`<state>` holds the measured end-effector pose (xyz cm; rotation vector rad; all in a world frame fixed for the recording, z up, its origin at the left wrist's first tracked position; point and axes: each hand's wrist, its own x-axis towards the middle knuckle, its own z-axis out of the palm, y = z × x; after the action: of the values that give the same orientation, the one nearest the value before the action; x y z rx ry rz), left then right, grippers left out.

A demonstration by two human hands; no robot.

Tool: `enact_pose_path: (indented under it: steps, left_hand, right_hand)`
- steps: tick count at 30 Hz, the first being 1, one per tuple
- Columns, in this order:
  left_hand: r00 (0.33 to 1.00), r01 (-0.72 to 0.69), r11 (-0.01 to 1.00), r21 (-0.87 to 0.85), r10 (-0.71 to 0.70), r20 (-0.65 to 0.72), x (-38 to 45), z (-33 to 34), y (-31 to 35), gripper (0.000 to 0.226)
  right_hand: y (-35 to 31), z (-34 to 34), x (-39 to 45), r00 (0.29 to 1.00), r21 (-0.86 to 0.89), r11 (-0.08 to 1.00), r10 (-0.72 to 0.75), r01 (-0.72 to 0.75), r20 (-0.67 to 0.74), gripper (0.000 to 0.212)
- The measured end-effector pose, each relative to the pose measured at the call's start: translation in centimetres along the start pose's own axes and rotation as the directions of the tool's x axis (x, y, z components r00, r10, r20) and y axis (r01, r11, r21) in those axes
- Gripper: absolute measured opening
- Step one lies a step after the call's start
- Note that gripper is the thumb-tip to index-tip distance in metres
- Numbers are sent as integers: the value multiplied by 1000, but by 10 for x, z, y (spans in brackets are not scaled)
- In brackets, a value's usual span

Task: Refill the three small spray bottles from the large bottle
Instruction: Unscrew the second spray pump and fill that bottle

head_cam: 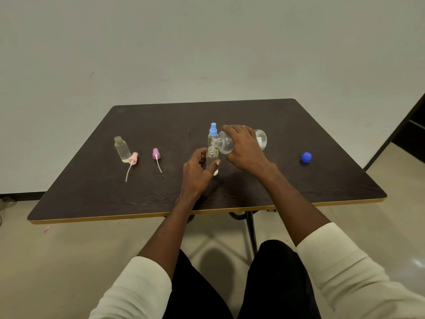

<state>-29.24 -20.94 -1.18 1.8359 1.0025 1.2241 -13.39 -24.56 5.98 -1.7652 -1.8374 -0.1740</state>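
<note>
Flanking the pour, pink sprayer [133,157], purple sprayer [156,154], blue cap [306,157]

Desk [322,180]: dark brown wood-grain top, rounded corners, pale yellow edge band, black metal legs [251,231] beneath. Wall [207,42]: plain off-white, faintly scuffed, with a dark baseboard [20,196] at lower left. Floor [69,261]: glossy beige, reflecting soft overhead light; a small pink scrap [47,229] lies under the desk's left corner. Dark doorway or panel [411,127] at right edge.
</note>
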Motion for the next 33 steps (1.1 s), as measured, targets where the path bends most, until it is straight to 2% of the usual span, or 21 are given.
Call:
enact_pose_path:
  steps: [3, 7, 10, 18, 27, 31, 33]
  left_hand:
    - [1000, 3, 1000, -7, -3, -2, 0, 0, 0, 41]
    - [1000, -3, 1000, 3, 3, -11, 0, 0, 0, 41]
    - [1000, -8, 1000, 11, 8, -4, 0, 0, 0, 40]
    - [1000, -13, 1000, 17, 12, 4, 0, -1, 0, 43]
    - [1000, 3, 1000, 11, -4, 19, -1, 0, 0, 47]
    - [1000, 8, 1000, 23, -9, 23, -2, 0, 0, 47]
    - [1000, 12, 1000, 18, -13, 16, -3, 0, 1, 44]
  right_hand:
    - [-4, 5, -3, 993, 211, 973, 106, -94, -47, 59]
    - [-10, -2, -7, 931, 542, 812, 339, -216, -137, 36]
    - [-2, -1, -10, 875, 633, 720, 464, -283, -136, 46]
    - [9, 12, -15, 812, 701, 623, 574, -347, -108, 48]
    - [10, 17, -18, 824, 703, 632, 554, -327, -115, 62]
    - [8, 23, -24, 817, 688, 637, 566, -347, -113, 87]
    - [5, 25, -28, 811, 642, 688, 559, -338, -173, 99]
